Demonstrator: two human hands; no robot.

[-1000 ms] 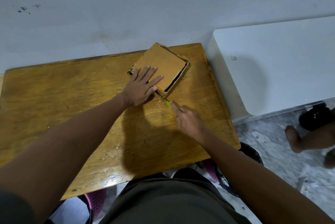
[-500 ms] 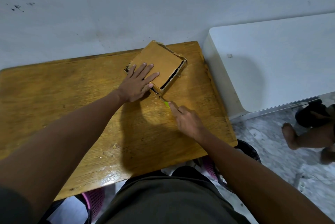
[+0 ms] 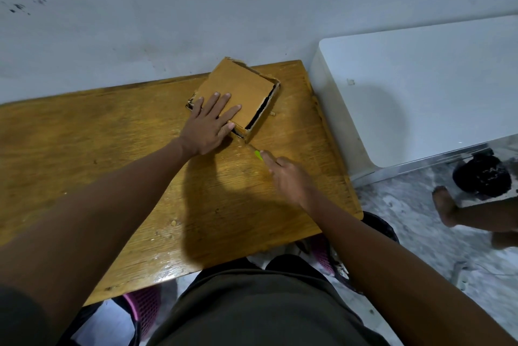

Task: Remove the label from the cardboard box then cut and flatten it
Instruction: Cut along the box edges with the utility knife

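The cardboard box (image 3: 236,95) lies flat on the wooden table (image 3: 112,155), near the far edge by the wall (image 3: 196,9). The left hand (image 3: 208,124) presses on its top with fingers spread. The right hand (image 3: 288,176) holds a cutter with a green handle (image 3: 258,155); its tip touches the near corner of the box. A white cabinet (image 3: 420,88) stands just beside the table.

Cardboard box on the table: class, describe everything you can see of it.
The cardboard box is brown, shallow and squarish, lying flat and turned cornerwise near the far edge of the wooden table. Its edges look ragged, with dark gaps along the right side. The left hand presses flat on top; the right hand holds a green-handled cutter at its near corner.
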